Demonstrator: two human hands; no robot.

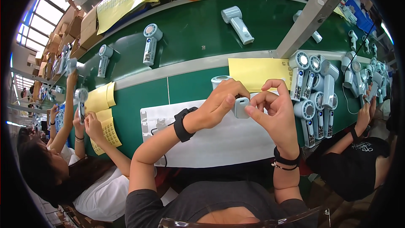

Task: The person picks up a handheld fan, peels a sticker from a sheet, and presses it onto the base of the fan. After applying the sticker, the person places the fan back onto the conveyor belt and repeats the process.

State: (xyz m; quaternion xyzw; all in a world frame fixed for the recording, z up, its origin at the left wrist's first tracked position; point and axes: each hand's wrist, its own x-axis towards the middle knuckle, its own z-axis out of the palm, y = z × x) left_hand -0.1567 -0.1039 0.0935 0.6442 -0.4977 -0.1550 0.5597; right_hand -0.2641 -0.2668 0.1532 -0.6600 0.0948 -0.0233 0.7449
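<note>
A pale blue handheld fan lies in my hands above the white sheet (211, 143), its round head (220, 80) pointing away and the base of its handle (241, 109) toward me. My left hand (220, 103) is wrapped over the handle from the left, hiding most of it. On the other side, my right hand (272, 112) pinches near the handle's base with thumb and forefinger, the other fingers raised and curled. Whether a small part sits between those fingertips I cannot make out. Something dark shows at the handle's upper edge, between the hands.
Several handheld fans (314, 97) with exposed handle insides are grouped on my right beside a yellow sheet (257, 74). More fans (238, 25) lie on the green belt (185, 38) beyond a metal rail. A slanted post (316, 14) rises at right. Co-workers sit either side.
</note>
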